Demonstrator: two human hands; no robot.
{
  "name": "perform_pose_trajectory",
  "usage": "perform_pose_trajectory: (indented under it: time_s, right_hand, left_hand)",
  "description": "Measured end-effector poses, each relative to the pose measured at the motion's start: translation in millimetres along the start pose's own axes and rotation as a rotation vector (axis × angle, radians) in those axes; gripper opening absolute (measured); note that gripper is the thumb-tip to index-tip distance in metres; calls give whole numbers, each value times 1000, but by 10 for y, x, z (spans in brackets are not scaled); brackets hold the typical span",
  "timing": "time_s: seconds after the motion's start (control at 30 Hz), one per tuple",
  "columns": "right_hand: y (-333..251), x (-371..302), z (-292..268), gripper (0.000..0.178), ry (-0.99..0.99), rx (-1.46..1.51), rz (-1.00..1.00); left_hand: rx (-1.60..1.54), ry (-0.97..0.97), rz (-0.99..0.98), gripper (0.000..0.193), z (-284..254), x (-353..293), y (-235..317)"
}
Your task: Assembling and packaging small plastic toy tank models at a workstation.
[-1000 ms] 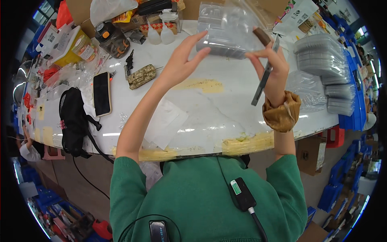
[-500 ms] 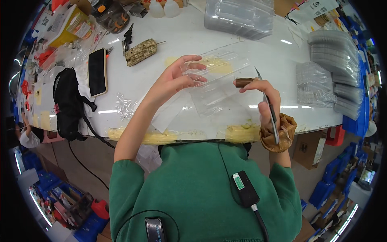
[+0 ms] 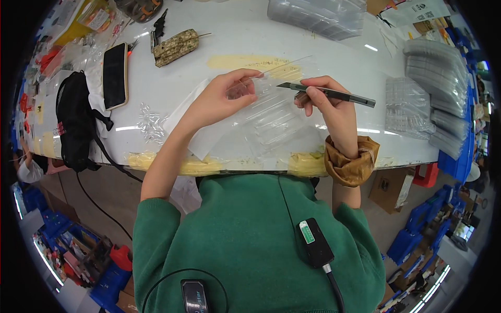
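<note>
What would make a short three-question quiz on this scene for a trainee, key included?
1. Multiple choice: which tool is in the person's right hand? a) hammer b) knife c) spoon
2. True or false: the left hand is empty.
3. Fill in the gap: the phone lies to the ____ of the left hand, as the person sees it.

Key:
1. b
2. False; it holds clear plastic.
3. left
</note>
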State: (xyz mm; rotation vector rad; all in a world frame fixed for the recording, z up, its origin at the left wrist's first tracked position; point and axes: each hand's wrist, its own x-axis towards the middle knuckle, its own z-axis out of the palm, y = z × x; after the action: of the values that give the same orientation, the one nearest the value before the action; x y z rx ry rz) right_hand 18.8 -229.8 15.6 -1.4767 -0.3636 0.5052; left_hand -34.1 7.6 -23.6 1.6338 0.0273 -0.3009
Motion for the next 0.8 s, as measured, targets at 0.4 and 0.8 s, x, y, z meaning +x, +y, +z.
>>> perform_pose_trajectory:
  time_s: [0.4, 0.8]
  right_hand:
    - [474, -63, 235, 8, 232, -147, -225]
    - [410, 35, 343, 9, 196, -409, -282]
  left_hand:
    - [320, 107, 153, 48, 133, -94, 1]
    - [327, 101, 136, 48, 153, -67, 29]
